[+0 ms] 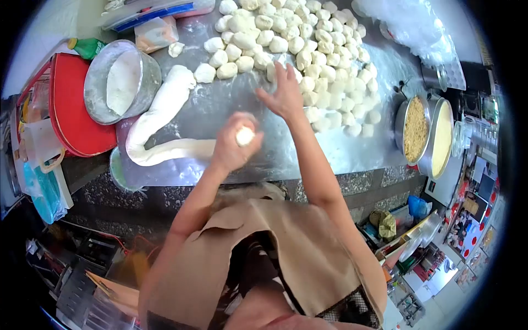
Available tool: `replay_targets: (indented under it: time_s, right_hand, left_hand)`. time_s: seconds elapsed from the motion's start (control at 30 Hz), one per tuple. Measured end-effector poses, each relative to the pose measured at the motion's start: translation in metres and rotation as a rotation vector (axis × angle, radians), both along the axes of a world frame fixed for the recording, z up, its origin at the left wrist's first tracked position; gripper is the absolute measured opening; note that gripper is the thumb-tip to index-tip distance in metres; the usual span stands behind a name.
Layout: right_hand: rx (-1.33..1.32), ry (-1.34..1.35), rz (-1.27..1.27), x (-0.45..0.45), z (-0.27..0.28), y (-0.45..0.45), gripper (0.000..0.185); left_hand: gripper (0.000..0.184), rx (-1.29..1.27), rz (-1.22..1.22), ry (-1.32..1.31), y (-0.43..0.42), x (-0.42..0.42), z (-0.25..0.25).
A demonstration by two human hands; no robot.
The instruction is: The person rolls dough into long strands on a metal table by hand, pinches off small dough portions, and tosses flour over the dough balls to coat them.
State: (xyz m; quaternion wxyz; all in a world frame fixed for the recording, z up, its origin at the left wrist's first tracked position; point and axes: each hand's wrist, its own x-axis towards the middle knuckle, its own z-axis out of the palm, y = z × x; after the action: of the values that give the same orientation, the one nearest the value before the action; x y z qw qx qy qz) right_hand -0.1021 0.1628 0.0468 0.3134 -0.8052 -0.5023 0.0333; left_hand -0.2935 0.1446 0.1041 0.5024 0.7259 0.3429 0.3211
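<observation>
A long, thick rope of white dough [165,110] lies bent on the floured metal table. My left hand [237,144] is closed around its near end, slightly blurred, and a round stub of dough shows at the top of the fist. Farther forward, my right hand [283,93] is stretched out with fingers spread, at the near edge of a large spread of dough pieces [319,60]. Its fingertips are close to one dough piece; whether they touch it I cannot tell. Nothing shows in its palm.
To the left stand a metal pot of flour [122,82] and a red chair [77,110]. On the right are a pan of brown crumbly filling [416,129] and a pan of pale yellow contents [441,137]. Clear plastic [410,27] lies at the back right of the metal table [264,159].
</observation>
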Motion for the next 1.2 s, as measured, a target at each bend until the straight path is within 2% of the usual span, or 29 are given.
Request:
replay_targets:
  time_s: [0.07, 0.1, 0.13, 0.17, 0.2, 0.27, 0.3, 0.33, 0.4, 0.43, 0.47, 0.53, 0.57, 0.6, 0.67, 0.73, 0.77, 0.83, 0.87, 0.93, 0.97, 1.0, 1.07, 1.1, 1.13, 1.17, 1.2]
  right_hand:
    - [-0.361, 0.155, 0.330, -0.005, 0.042, -0.036, 0.058]
    - [-0.367, 0.150, 0.337, -0.017, 0.044, -0.046, 0.058]
    - [-0.319, 0.507, 0.477, -0.037, 0.042, -0.058, 0.055]
    - [-0.258, 0.864, 0.603, -0.047, 0.040, -0.065, 0.053]
    - [-0.267, 0.864, 0.605, -0.047, 0.046, -0.065, 0.053]
    - [-0.269, 1.237, 0.332, -0.047, 0.060, -0.060, 0.045]
    - [-0.231, 1.242, 0.290, -0.047, 0.065, -0.060, 0.038]
    - [-0.234, 1.251, 0.288, -0.047, 0.065, -0.063, 0.038]
    - [-0.278, 1.163, 0.277, -0.044, 0.067, -0.063, 0.039]
    - [-0.256, 1.028, 0.286, -0.044, 0.070, -0.065, 0.037]
    - [-0.257, 1.022, 0.286, -0.046, 0.074, -0.065, 0.037]
    - [0.008, 0.432, 0.311, -0.059, 0.086, -0.060, 0.034]
    - [0.022, 0.366, 0.326, -0.067, 0.092, -0.056, 0.031]
    - [0.020, 0.365, 0.322, -0.073, 0.089, -0.056, 0.031]
    - [0.052, 0.239, 0.301, -0.080, 0.074, -0.052, 0.028]
    - [0.061, 0.232, 0.245, -0.077, 0.043, -0.044, 0.027]
    - [0.063, 0.231, 0.181, -0.074, 0.026, -0.040, 0.025]
    - [-0.023, 0.176, 0.111, -0.053, -0.005, -0.012, 0.027]
    - [-0.117, 0.130, 0.031, -0.046, -0.011, -0.005, 0.028]
    - [-0.031, 0.114, 0.042, -0.042, -0.004, -0.013, 0.033]
    - [0.020, 0.100, 0.055, -0.037, 0.004, -0.018, 0.036]
    - [0.070, 0.085, 0.068, -0.033, 0.012, -0.023, 0.038]
    - [-0.206, 0.075, 0.489, -0.032, 0.033, -0.058, 0.047]
    - [-0.211, 0.073, 0.491, -0.042, 0.034, -0.065, 0.047]
    - [-0.239, 0.537, 0.469, -0.057, 0.032, -0.071, 0.048]
    - [-0.256, 0.999, 0.428, -0.064, 0.030, -0.074, 0.049]
    - [-0.258, 0.999, 0.431, -0.063, 0.035, -0.073, 0.049]
  left_hand:
    - [0.021, 0.013, 0.096, -0.105, 0.010, 0.003, -0.012]
    - [0.021, 0.030, 0.087, -0.094, 0.012, 0.005, -0.015]
    - [0.022, 0.040, 0.073, -0.077, 0.010, 0.004, -0.018]
    - [0.028, -0.100, -0.036, -0.127, 0.010, 0.004, -0.021]
    - [0.028, -0.107, -0.031, -0.129, 0.009, 0.003, -0.017]
    - [0.040, -0.119, -0.052, -0.047, 0.011, -0.003, -0.008]
    - [0.049, -0.085, -0.052, 0.033, 0.012, -0.006, -0.006]
    - [0.049, -0.089, -0.052, 0.041, 0.013, -0.009, -0.009]
    - [0.053, -0.071, -0.125, 0.405, 0.016, -0.008, -0.021]
    - [0.053, -0.072, -0.128, 0.400, 0.015, -0.007, -0.026]
    - [0.053, 0.007, -0.109, 0.392, 0.015, -0.007, -0.031]
    - [0.052, 0.085, -0.089, 0.386, 0.016, -0.005, -0.029]
    - [0.048, -0.013, -0.068, 0.398, 0.014, -0.003, -0.023]
    - [0.043, -0.109, -0.047, 0.408, 0.013, -0.002, -0.019]
    - [0.042, -0.055, -0.076, 0.451, 0.013, -0.003, -0.026]
    - [0.036, 0.139, 0.026, 0.303, 0.009, -0.001, -0.034]
    - [0.036, 0.139, 0.025, 0.306, 0.005, -0.003, -0.034]
    - [0.025, 0.049, 0.032, 0.526, 0.005, 0.000, -0.023]
    - [0.025, 0.056, 0.021, 0.524, 0.001, 0.002, -0.012]
    - [0.023, -0.025, 0.069, 0.264, -0.012, 0.002, 0.014]
    - [0.021, -0.231, 0.063, 0.311, -0.005, -0.004, 0.017]
    - [0.021, -0.227, 0.058, 0.309, 0.000, -0.008, 0.010]
    - [0.020, 0.072, 0.125, 0.053, 0.007, -0.009, -0.015]
    - [0.019, 0.026, 0.036, 0.029, 0.008, -0.009, -0.021]
    - [0.019, 0.019, 0.035, 0.030, 0.007, -0.009, -0.023]
    - [0.022, -0.140, -0.025, -0.075, 0.007, -0.008, -0.025]
    - [0.026, -0.295, -0.081, -0.181, 0.008, -0.007, -0.022]
